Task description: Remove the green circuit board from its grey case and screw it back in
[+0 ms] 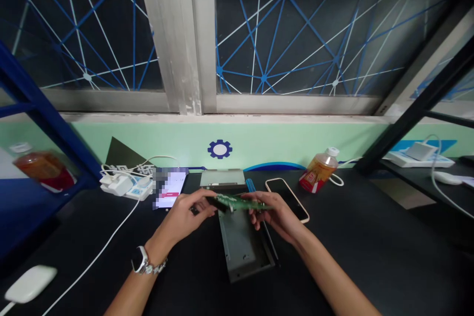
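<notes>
A green circuit board (240,203) is held up in both hands, its edge turned toward me. My left hand (194,207) grips its left end, where a dark part sits, between thumb and fingers. At the right end, my right hand (272,210) is closed on the board with the fingers curled beneath. Below the board lies an open dark metal case (246,244), shaped like a shallow tray. A blue-handled tool (251,185) lies just behind the board, partly hidden. Beyond it a light grey flat panel (222,177) rests at the back of the table.
On the black table (355,256), a phone (287,197) lies beside my right hand, with a drink bottle (319,170) behind it. Left are a lit phone (172,187), a white power strip (128,185) with cables, and a white device (31,284). Metal frames stand at both sides.
</notes>
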### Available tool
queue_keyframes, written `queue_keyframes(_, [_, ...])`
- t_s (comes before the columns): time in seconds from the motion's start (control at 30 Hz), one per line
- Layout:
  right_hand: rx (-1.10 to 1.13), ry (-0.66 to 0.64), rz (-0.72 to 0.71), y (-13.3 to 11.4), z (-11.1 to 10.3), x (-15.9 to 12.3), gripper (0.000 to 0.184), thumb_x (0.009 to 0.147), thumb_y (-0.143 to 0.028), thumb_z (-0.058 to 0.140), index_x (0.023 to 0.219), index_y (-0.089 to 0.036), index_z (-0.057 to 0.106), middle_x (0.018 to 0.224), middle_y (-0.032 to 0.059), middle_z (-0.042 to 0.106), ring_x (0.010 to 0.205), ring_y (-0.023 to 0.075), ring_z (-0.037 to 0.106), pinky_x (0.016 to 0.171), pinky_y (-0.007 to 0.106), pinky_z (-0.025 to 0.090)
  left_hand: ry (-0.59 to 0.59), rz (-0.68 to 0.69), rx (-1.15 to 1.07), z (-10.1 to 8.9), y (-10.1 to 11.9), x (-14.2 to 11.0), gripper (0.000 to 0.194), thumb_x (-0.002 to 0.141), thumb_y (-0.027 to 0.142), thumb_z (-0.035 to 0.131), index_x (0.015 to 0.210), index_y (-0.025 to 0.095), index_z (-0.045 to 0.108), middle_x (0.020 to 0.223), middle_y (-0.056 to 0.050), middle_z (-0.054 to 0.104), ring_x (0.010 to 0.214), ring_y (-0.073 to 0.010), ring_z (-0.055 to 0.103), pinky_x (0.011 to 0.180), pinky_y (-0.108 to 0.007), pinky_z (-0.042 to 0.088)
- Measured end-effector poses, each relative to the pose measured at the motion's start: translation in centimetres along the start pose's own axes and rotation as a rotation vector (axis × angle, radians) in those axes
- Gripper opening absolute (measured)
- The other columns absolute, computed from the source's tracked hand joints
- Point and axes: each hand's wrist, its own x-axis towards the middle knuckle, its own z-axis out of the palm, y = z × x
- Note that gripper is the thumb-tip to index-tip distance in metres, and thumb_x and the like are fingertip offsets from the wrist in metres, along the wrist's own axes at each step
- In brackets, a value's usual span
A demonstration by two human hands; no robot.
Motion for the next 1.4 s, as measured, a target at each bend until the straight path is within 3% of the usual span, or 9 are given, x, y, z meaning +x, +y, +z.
queue_keyframes(0.1, [0.098, -0.040, -0.020, 0.1, 0.4, -0.2, 0.040, 0.088, -0.050, 0.058, 0.077, -0.013, 0.066, 0.075, 0.0094, 0.067, 0.058, 0.0172, 0.060, 0.049, 0.029, 0.049, -0.017, -0.063, -0.007, -0.1, 0.0, 0.0, 0.015, 0.091, 0.031, 0.061, 0.100, 0.019, 0.058, 0.054, 0.003, 0.064, 0.049, -0.0135, 0.060, 0.054, -0.024, 0.045])
queue_keyframes(0.2, [0.093, -0.067, -0.037, 0.3, 0.8, -0.4, 0.031, 0.088, -0.042, 0.060, 0.078, -0.014, 0.064, 0.076, 0.0077, 0.066, 0.057, 0.0153, 0.058, 0.048, 0.026, 0.048, -0.057, -0.125, -0.058, 0.3, -0.4, 0.0, 0.019, 0.095, 0.036, 0.055, 0.086, 0.020, 0.051, 0.048, 0.005, 0.058, 0.043, -0.0117, 0.054, 0.050, -0.022, 0.040])
queue_keyframes(0.3, [-0.054, -0.073, -0.093, 0.7, 0.9, -0.4, 0.021, 0.083, -0.034, 0.070, 0.081, -0.013, 0.066, 0.076, 0.0038, 0.063, 0.052, 0.0104, 0.052, 0.046, 0.023, 0.046, -0.094, -0.160, -0.093, 0.9, -1.0, -0.1, 0.031, 0.096, 0.040, 0.051, 0.074, 0.021, 0.043, 0.048, 0.006, 0.053, 0.043, -0.0106, 0.052, 0.048, -0.020, 0.037])
queue_keyframes(0.5, [-0.212, 0.027, -0.170, 2.0, 1.1, 0.0, 0.028, 0.078, -0.040, 0.078, 0.078, -0.015, 0.066, 0.065, -0.0022, 0.056, 0.046, 0.0075, 0.044, 0.042, 0.021, 0.038, -0.068, -0.203, -0.148, 2.3, -2.0, -0.2, 0.036, 0.096, 0.046, 0.050, 0.071, 0.022, 0.039, 0.054, 0.008, 0.039, 0.042, -0.0101, 0.054, 0.043, -0.019, 0.034])
queue_keyframes(0.63, [-0.203, 0.097, -0.218, 3.0, 2.2, -0.1, 0.027, 0.079, -0.036, 0.078, 0.096, -0.017, 0.070, 0.060, -0.0062, 0.047, 0.047, 0.0058, 0.037, 0.045, 0.020, 0.030, -0.091, -0.216, -0.142, 3.2, -2.0, -0.3, 0.032, 0.097, 0.046, 0.048, 0.078, 0.020, 0.049, 0.052, 0.007, 0.045, 0.042, -0.0123, 0.055, 0.043, -0.020, 0.034])
queue_keyframes(0.83, [-0.383, 0.153, -0.280, 4.0, 3.5, -0.9, 0.041, 0.081, -0.034, 0.076, 0.119, -0.019, 0.071, 0.059, -0.0048, 0.052, 0.054, 0.0091, 0.043, 0.055, 0.024, 0.035, -0.090, -0.213, -0.100, 4.0, -1.3, -0.3, 0.033, 0.100, 0.044, 0.042, 0.085, 0.019, 0.057, 0.053, 0.003, 0.054, 0.048, -0.0140, 0.052, 0.050, -0.024, 0.034])
queue_keyframes(1.0, [-0.492, 0.147, -0.326, 4.5, 3.6, -1.2, 0.043, 0.082, -0.037, 0.074, 0.122, -0.021, 0.071, 0.054, -0.0061, 0.048, 0.050, 0.0089, 0.040, 0.053, 0.024, 0.036, -0.128, -0.180, -0.094, 4.0, -0.9, -0.3, 0.033, 0.099, 0.044, 0.042, 0.084, 0.019, 0.059, 0.058, 0.001, 0.058, 0.053, -0.0151, 0.052, 0.054, -0.025, 0.033])
queue_keyframes(1.23, [-0.507, 0.127, -0.310, 5.0, 3.9, -1.5, 0.044, 0.085, -0.036, 0.072, 0.126, -0.021, 0.068, 0.055, -0.0061, 0.048, 0.050, 0.0083, 0.043, 0.052, 0.022, 0.037, -0.093, -0.164, -0.134, 3.7, -0.8, -0.4, 0.032, 0.097, 0.045, 0.047, 0.084, 0.019, 0.061, 0.063, 0.000, 0.060, 0.054, -0.0153, 0.049, 0.052, -0.026, 0.033])
queue_keyframes(1.4, [-0.442, 0.113, -0.240, 4.1, 3.1, -1.1, 0.032, 0.090, -0.041, 0.065, 0.108, -0.015, 0.071, 0.048, -0.0076, 0.044, 0.040, 0.0062, 0.036, 0.042, 0.020, 0.029, -0.094, -0.190, -0.205, 2.8, -1.2, 0.2, 0.031, 0.097, 0.043, 0.049, 0.078, 0.018, 0.054, 0.054, 0.003, 0.055, 0.048, -0.0120, 0.051, 0.049, -0.022, 0.037])
